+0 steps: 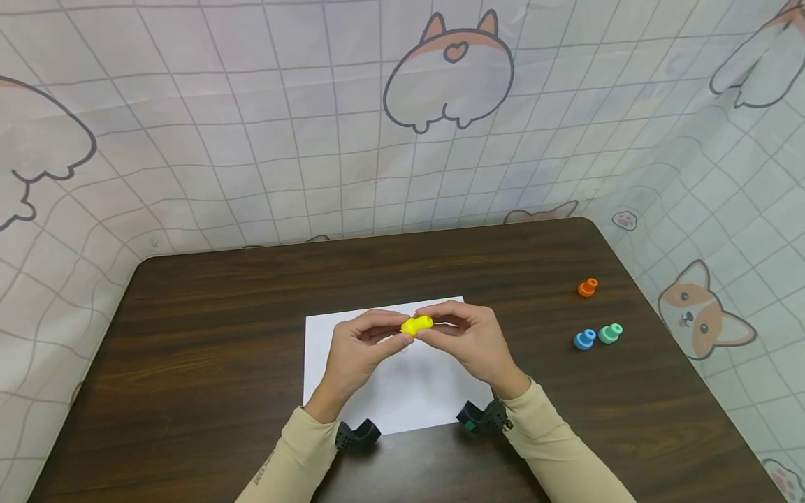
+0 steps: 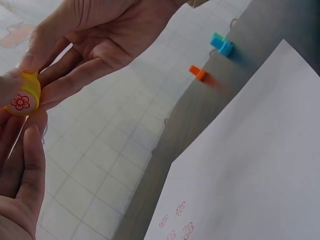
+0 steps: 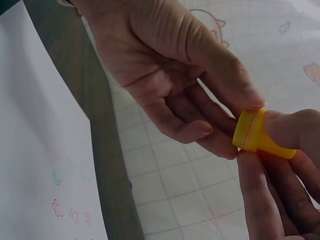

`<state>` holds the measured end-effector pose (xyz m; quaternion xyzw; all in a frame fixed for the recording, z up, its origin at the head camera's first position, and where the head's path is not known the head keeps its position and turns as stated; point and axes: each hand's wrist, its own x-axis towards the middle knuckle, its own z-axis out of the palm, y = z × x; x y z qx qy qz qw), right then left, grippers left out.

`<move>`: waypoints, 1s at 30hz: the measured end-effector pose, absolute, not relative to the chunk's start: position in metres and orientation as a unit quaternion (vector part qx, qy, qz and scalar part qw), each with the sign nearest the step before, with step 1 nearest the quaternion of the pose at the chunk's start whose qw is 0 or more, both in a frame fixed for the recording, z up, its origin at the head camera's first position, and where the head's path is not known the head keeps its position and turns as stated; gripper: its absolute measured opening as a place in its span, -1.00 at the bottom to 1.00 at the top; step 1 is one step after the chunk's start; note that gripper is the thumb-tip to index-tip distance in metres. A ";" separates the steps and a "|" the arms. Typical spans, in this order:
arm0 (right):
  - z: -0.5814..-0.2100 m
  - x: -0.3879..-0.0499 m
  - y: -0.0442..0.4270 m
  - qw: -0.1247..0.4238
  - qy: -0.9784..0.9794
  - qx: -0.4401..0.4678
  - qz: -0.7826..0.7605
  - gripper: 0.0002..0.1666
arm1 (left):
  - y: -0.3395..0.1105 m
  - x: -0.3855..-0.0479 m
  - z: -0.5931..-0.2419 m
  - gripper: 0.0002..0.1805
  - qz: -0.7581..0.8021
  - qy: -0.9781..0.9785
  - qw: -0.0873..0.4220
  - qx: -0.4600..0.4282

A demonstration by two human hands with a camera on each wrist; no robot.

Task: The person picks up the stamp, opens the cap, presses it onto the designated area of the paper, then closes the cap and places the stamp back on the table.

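A small yellow stamper [image 1: 417, 325] is held between both hands above a white sheet [image 1: 409, 412]. The left hand [image 1: 353, 353] pinches its wide end, while fingertips of the right hand [image 1: 470, 342] grip the narrower handle. In the left wrist view, the round end of the yellow stamper [image 2: 22, 100] bears a red flower. The right wrist view has the yellow stamper [image 3: 255, 134] on its side, with a thin seam around the wide part, between the left hand [image 3: 160, 70] and right hand [image 3: 285, 185]. Red flower prints [image 2: 187, 230] mark the sheet; a faint green mark [image 3: 56, 177] also shows.
On the right of the brown table [image 1: 189, 349] stand an orange stamper [image 1: 588, 287], a blue one [image 1: 584, 340] and a green one [image 1: 610, 333]. A patterned cloth [image 1: 283, 140] hangs behind the table. Each wrist wears a black device.
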<state>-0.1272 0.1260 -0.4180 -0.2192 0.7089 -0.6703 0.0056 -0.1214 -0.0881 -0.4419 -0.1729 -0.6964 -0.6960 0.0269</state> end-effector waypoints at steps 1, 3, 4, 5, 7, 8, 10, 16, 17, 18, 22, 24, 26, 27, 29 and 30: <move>-0.417 -0.126 0.126 0.007 0.709 -0.218 -0.670 -0.63 | -0.088 -0.121 -0.442 -0.65 -0.694 -0.697 0.029 -0.175; -0.416 -0.126 0.126 0.008 0.711 -0.217 -0.669 -0.63 | -0.088 -0.121 -0.441 -0.66 -0.691 -0.699 0.030 -0.180; -0.416 -0.125 0.126 0.009 0.713 -0.217 -0.667 -0.62 | -0.089 -0.120 -0.440 -0.66 -0.690 -0.700 0.028 -0.182; -0.415 -0.124 0.126 0.009 0.714 -0.216 -0.666 -0.62 | -0.089 -0.120 -0.439 -0.67 -0.688 -0.701 0.025 -0.183; -0.415 -0.123 0.127 0.009 0.717 -0.217 -0.663 -0.62 | -0.090 -0.120 -0.438 -0.67 -0.684 -0.705 0.015 -0.184; -0.414 -0.123 0.128 0.007 0.719 -0.218 -0.660 -0.62 | -0.090 -0.120 -0.437 -0.67 -0.680 -0.710 0.009 -0.184; -0.414 -0.123 0.130 0.004 0.723 -0.222 -0.654 -0.63 | -0.091 -0.120 -0.435 -0.67 -0.666 -0.724 -0.002 -0.181; -0.415 -0.125 0.142 -0.004 0.731 -0.216 -0.648 -0.64 | -0.092 -0.123 -0.433 -0.75 -0.617 -0.772 -0.009 -0.156; -0.415 -0.125 0.145 -0.005 0.735 -0.210 -0.645 -0.64 | -0.094 -0.123 -0.433 -0.75 -0.609 -0.778 -0.004 -0.155; -0.416 -0.125 0.148 -0.004 0.740 -0.203 -0.641 -0.65 | -0.095 -0.123 -0.433 -0.75 -0.598 -0.786 0.002 -0.154; -0.421 -0.124 0.165 -0.003 0.767 -0.175 -0.617 -0.64 | -0.104 -0.122 -0.438 -0.70 -0.529 -0.835 0.043 -0.146; -0.425 -0.123 0.176 -0.005 0.777 -0.163 -0.608 -0.64 | -0.108 -0.122 -0.439 -0.65 -0.492 -0.857 0.059 -0.145; -0.429 -0.122 0.188 -0.008 0.784 -0.150 -0.602 -0.62 | -0.113 -0.122 -0.440 -0.59 -0.454 -0.876 0.072 -0.148; -0.432 -0.121 0.194 -0.009 0.787 -0.142 -0.601 -0.61 | -0.116 -0.122 -0.440 -0.55 -0.433 -0.885 0.077 -0.152; -0.437 -0.120 0.205 -0.010 0.796 -0.126 -0.592 -0.60 | -0.120 -0.121 -0.440 -0.45 -0.390 -0.903 0.087 -0.158; -0.440 -0.119 0.210 -0.012 0.802 -0.118 -0.585 -0.60 | -0.123 -0.121 -0.441 -0.39 -0.366 -0.912 0.091 -0.161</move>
